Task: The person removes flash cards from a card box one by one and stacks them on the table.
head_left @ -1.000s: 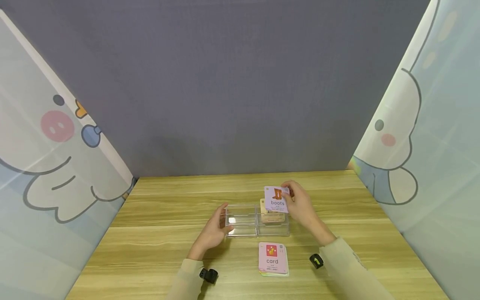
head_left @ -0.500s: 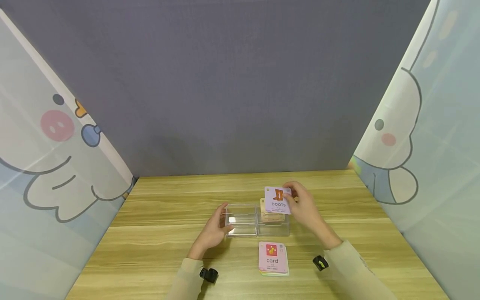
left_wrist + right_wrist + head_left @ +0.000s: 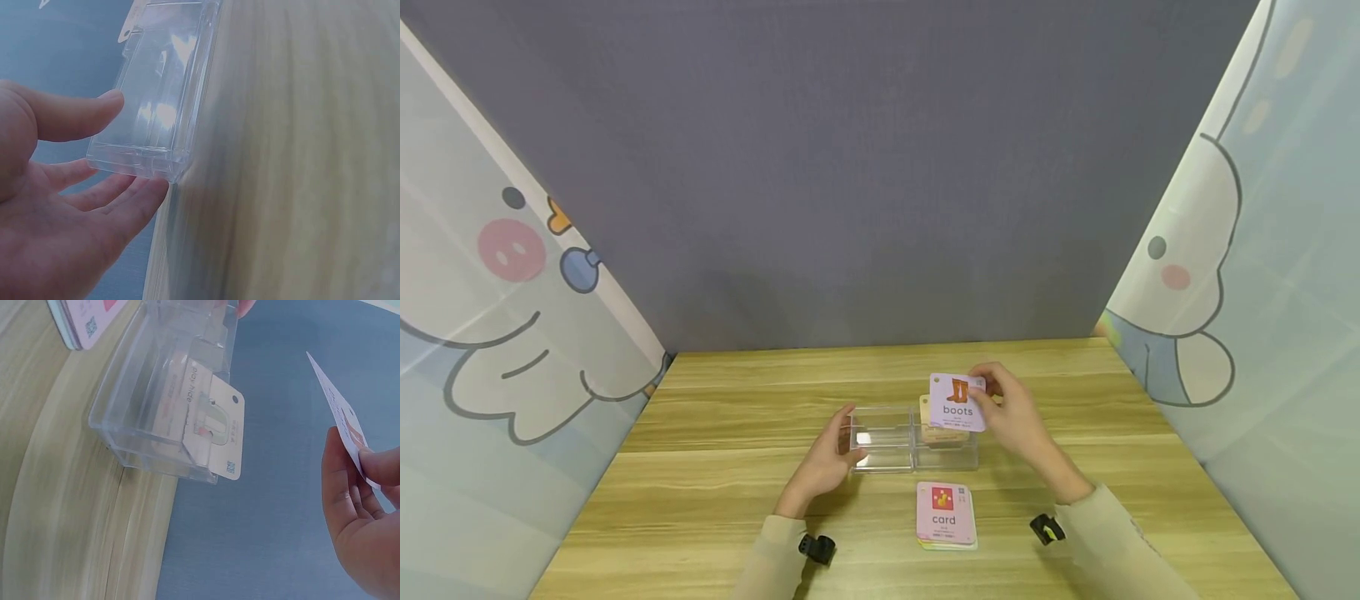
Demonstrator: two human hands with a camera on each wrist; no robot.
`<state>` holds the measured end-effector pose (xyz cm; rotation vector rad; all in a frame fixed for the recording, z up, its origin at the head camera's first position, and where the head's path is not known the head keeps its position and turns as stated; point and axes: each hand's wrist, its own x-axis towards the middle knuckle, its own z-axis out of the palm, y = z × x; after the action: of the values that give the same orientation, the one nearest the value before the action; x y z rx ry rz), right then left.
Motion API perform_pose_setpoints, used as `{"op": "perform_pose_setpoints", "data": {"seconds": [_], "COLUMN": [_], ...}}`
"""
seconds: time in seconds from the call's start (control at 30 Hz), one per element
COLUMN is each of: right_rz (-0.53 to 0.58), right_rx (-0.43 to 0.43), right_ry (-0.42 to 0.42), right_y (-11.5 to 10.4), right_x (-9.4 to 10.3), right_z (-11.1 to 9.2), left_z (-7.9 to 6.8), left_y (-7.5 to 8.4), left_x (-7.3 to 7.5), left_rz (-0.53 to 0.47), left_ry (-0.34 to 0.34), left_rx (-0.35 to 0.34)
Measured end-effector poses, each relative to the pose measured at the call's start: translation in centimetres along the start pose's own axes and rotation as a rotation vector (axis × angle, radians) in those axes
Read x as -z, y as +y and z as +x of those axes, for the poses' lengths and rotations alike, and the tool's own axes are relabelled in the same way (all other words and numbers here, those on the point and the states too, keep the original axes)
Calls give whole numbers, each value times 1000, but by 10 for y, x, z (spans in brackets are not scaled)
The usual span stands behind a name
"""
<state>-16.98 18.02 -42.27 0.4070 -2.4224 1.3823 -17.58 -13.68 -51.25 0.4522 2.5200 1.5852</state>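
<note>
In the head view my right hand (image 3: 1011, 417) pinches a lilac "boots" flash card (image 3: 957, 402) at its right edge. The right wrist view shows that card (image 3: 340, 412) edge-on, held between thumb and fingers, apart from the box. A clear plastic box (image 3: 883, 437) with compartments stands on the table. My left hand (image 3: 822, 462) grips its left end, thumb at the near side and fingers at the far side; the left wrist view shows fingertips (image 3: 150, 190) against the end wall. A cream card (image 3: 225, 428) stands in the box's back right compartment, partly behind the boots card in the head view.
A stack of flash cards (image 3: 944, 515), a pink "card" one on top, lies on the wooden table (image 3: 715, 467) in front of the box. A grey cloth wall (image 3: 880, 183) rises behind the table. Cartoon-printed curtains (image 3: 1285, 250) flank both sides.
My right hand and the boots card have shifted slightly to the right. The left hand keeps its place on the box, and the card stack has not moved.
</note>
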Motion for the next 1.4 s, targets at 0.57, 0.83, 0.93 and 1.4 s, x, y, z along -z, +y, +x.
{"op": "perform_pose_setpoints", "data": {"seconds": [0.57,0.83,0.93,1.4], "right_rz": [-8,13,9,35], "right_rx": [-19,-18,-25,-58], "right_ry": [-2,-14,-20,-52], "right_y": [-2,1,1,-1], "right_x": [3,1,1,-1], "right_z": [-12,-19,-22,-30], "left_z": [-1,0,0,1], "left_y": [0,-2,-3,-3], "left_x": [0,-2,-2,-1], "left_rz": [4,5,6,15], "left_ry": [-3,12,13,12], "left_rx": [4,-3,-3,0]}}
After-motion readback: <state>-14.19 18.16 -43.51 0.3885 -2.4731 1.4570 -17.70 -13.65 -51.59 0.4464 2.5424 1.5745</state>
